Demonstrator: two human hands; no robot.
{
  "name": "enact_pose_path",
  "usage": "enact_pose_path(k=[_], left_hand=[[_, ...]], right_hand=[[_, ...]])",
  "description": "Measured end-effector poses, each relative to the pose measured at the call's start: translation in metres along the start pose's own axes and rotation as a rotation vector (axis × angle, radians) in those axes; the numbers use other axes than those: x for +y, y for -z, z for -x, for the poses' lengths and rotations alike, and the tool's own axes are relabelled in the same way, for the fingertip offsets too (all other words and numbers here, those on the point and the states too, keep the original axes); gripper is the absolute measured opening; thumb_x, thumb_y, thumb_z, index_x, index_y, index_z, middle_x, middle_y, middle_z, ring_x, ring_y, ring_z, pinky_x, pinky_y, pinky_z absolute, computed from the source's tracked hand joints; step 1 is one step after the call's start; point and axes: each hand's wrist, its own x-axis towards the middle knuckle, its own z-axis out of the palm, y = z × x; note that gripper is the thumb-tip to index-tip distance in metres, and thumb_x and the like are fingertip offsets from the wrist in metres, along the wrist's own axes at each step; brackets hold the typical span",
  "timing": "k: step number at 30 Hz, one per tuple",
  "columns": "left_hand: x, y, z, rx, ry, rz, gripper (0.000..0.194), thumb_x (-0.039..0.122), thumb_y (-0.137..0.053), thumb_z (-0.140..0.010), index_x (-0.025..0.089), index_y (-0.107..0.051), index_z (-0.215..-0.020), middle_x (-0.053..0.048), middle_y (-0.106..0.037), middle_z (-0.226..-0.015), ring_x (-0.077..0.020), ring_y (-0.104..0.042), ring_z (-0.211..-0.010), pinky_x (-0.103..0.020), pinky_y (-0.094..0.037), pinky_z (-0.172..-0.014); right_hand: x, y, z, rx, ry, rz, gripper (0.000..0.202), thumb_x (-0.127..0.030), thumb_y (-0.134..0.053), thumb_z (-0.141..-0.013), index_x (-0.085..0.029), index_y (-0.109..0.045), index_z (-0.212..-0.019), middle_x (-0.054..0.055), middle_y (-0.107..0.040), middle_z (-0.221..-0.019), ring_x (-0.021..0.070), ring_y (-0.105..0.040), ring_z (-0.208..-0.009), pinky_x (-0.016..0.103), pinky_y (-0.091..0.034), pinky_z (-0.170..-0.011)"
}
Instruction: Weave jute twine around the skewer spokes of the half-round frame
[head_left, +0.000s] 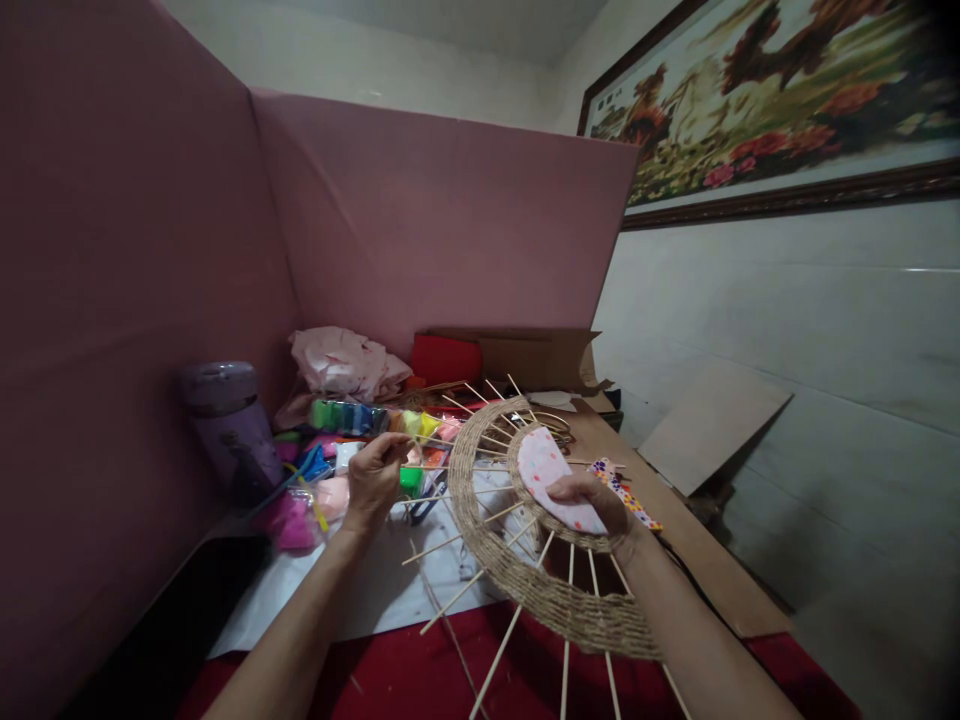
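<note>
My right hand [600, 505] grips a half-round woven fan frame [480, 540], its thumb lying over the pink spotted fabric half-circle [551, 470] at the centre. Thin wooden sticks [499, 660] radiate from that centre through a wide band of brown twine and poke out past its outer edge. To the left of the frame is my left hand [379, 480], its thumb and fingertips pinched close to the outer stick ends. Whatever lies in that pinch is too small to make out. A loose strand of twine [442, 610] hangs down below the frame.
Packets of coloured clay [352, 415] and a pink bag [289, 520] lie on the white sheet [259, 595]. A purple tumbler [232, 435] stands at left. Behind are crumpled pink cloth [345, 360] and cardboard [532, 358]. Flowered fabric [630, 495] lies at right. Pink panels rise behind.
</note>
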Motion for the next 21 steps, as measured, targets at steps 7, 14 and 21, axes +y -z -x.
enact_pose_path(k=[7, 14, 21], left_hand=[[-0.004, 0.001, -0.002, 0.000, -0.053, -0.030, 0.013, 0.030, -0.062, -0.070, 0.018, -0.067, -0.072, 0.000, -0.064, -0.063, -0.0128, -0.056, -0.058, -0.022, -0.040, -0.054], [-0.009, 0.003, -0.004, -0.001, -0.073, -0.050, 0.012, 0.028, -0.061, -0.071, 0.018, -0.067, -0.074, -0.001, -0.066, -0.067, -0.0134, -0.057, -0.060, -0.022, -0.042, -0.055], [-0.013, 0.005, -0.006, 0.003, -0.096, -0.081, 0.012, 0.025, -0.059, -0.071, 0.018, -0.067, -0.074, -0.002, -0.066, -0.065, -0.0137, -0.057, -0.059, -0.022, -0.042, -0.055]], right_hand=[[-0.004, 0.004, -0.004, -0.003, -0.077, 0.042, 0.004, -0.014, -0.058, -0.054, -0.011, -0.059, -0.056, 0.006, -0.065, -0.053, 0.0114, -0.059, -0.045, 0.017, -0.045, -0.043], [-0.006, 0.009, -0.003, -0.053, -0.092, 0.044, 0.011, -0.014, -0.057, -0.055, -0.010, -0.061, -0.063, 0.005, -0.064, -0.054, 0.0133, -0.060, -0.049, 0.021, -0.048, -0.047], [-0.007, -0.005, 0.007, -0.084, -0.087, -0.016, 0.009, -0.014, -0.061, -0.050, -0.013, -0.052, -0.047, 0.002, -0.056, -0.042, 0.0126, -0.057, -0.042, 0.019, -0.046, -0.041]])
